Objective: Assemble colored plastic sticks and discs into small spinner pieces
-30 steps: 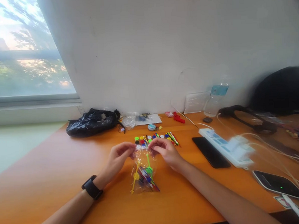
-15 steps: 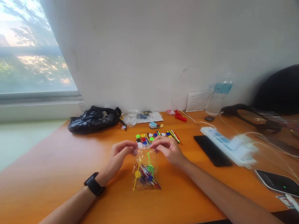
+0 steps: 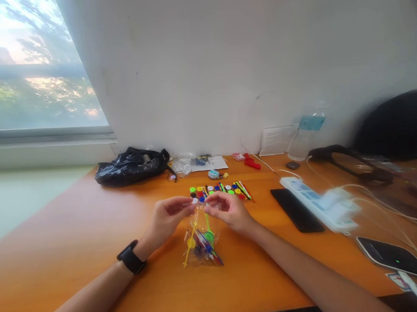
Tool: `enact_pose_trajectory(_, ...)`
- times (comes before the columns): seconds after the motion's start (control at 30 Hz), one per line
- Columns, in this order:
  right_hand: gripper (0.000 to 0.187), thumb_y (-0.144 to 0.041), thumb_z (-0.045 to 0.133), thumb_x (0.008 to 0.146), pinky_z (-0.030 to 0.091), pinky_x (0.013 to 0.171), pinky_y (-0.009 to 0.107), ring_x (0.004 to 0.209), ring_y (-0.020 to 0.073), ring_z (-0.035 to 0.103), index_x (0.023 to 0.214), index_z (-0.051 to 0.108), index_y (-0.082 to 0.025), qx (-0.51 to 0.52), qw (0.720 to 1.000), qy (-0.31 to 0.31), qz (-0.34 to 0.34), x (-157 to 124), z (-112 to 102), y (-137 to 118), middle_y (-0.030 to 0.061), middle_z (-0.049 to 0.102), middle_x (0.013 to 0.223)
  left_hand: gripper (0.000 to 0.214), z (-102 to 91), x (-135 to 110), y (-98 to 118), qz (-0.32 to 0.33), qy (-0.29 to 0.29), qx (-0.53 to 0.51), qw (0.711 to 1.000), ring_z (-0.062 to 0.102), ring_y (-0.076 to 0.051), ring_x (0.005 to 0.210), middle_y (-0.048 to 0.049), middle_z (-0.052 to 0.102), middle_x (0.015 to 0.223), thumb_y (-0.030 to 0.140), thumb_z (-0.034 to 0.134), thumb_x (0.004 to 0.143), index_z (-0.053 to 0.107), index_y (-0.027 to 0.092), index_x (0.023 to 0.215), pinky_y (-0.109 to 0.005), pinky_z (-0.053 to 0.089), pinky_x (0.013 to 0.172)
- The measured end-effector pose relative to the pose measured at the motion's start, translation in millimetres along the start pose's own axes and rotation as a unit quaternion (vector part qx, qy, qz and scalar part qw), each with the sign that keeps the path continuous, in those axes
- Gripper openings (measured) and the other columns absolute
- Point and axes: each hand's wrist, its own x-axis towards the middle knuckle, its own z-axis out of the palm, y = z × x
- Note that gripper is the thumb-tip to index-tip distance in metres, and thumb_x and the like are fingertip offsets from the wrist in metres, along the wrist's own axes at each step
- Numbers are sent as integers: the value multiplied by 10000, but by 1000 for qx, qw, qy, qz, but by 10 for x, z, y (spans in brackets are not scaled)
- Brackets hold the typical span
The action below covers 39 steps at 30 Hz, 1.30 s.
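Observation:
Between my hands hangs a clear plastic bag (image 3: 200,221), its lower part on or just above the table. Inside it are a yellow arrow-shaped piece (image 3: 190,243), a green one (image 3: 209,236) and several thin pieces in red, white and blue. My left hand (image 3: 168,217) pinches the bag's top edge at the left, a black watch on its wrist. With thumb and fingers closed, my right hand (image 3: 231,211) grips the same edge at the right. Just behind the bag lie rows of small coloured discs (image 3: 210,188) and slim coloured arrow pieces (image 3: 243,190), partly covered by my fingers.
A black plastic bag (image 3: 132,167) lies at the back left. On the right are a black phone (image 3: 296,209), a white power strip (image 3: 310,199) with cables and a second device (image 3: 393,256). A bottle (image 3: 302,139) stands by the wall; red pieces (image 3: 251,161) lie at the back.
My right hand has slid slightly left along the bag's top edge, bringing my fingertips closer together. The bag's lower end has shifted a little left.

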Motion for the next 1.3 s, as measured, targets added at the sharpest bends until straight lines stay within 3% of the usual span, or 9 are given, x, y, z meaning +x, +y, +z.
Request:
enact_pose_trajectory(0.17, 294, -445, 859, 807, 495, 647, 277, 671, 155, 607, 824, 779, -163, 14, 1000, -19, 7, -8, 45, 102, 27, 698, 737, 371, 42, -35, 23, -18, -73, 8, 997, 798, -215, 901, -84, 843, 1020, 364, 888, 819, 791, 163, 1115, -296, 642, 838)
enact_pose_trajectory(0.3, 254, -400, 854, 812, 475, 598, 268, 605, 138, 592, 814, 800, -152, 3, 1000, -28, 13, -11, 24, 91, 25, 694, 692, 293, 34, -33, 49, -43, -108, 49, 992, 757, -168, 751, -84, 837, 903, 410, 841, 867, 819, 134, 965, -227, 590, 686)
enact_pose_trajectory(0.4, 261, -403, 848, 808, 471, 585, 269, 579, 134, 597, 840, 819, -146, 9, 999, -43, 29, 18, -43, 66, 28, 704, 676, 314, 9, -15, 46, -58, -93, 40, 993, 718, -150, 685, -75, 819, 820, 428, 855, 848, 817, 125, 922, -219, 562, 634)
enact_pose_trajectory(0.6, 308, -364, 849, 755, 486, 632, 289, 624, 151, 640, 990, 871, -167, 55, 996, -49, 54, 97, -197, 109, 44, 758, 722, 352, -20, 26, 84, -67, -76, 21, 995, 729, -173, 754, -85, 832, 906, 409, 885, 812, 839, 144, 1040, -258, 589, 708)
enact_pose_trajectory(0.83, 240, -299, 769, 768, 476, 686, 299, 670, 157, 629, 953, 887, -201, 90, 993, -32, 70, 87, -215, 75, 50, 770, 733, 316, -26, 8, 163, -84, -49, 21, 995, 744, -255, 987, -111, 830, 1076, 382, 838, 851, 858, 168, 1082, -328, 592, 870)
enact_pose_trajectory(1.17, 277, -246, 632, 879, 461, 735, 326, 723, 169, 596, 996, 882, -219, -2, 998, -58, -38, 57, -210, -37, 47, 712, 789, 256, -50, 2, 104, -75, -23, 7, 997, 736, -238, 942, -117, 830, 1043, 365, 811, 851, 866, 159, 994, -305, 575, 861)
enact_pose_trajectory(1.3, 245, -264, 648, 893, 483, 756, 323, 759, 174, 607, 982, 867, -199, -9, 998, -57, -31, 22, -179, -72, 56, 732, 845, 302, -40, -3, 123, -58, -41, 32, 997, 738, -223, 853, -110, 827, 943, 407, 853, 827, 854, 145, 976, -303, 588, 804)
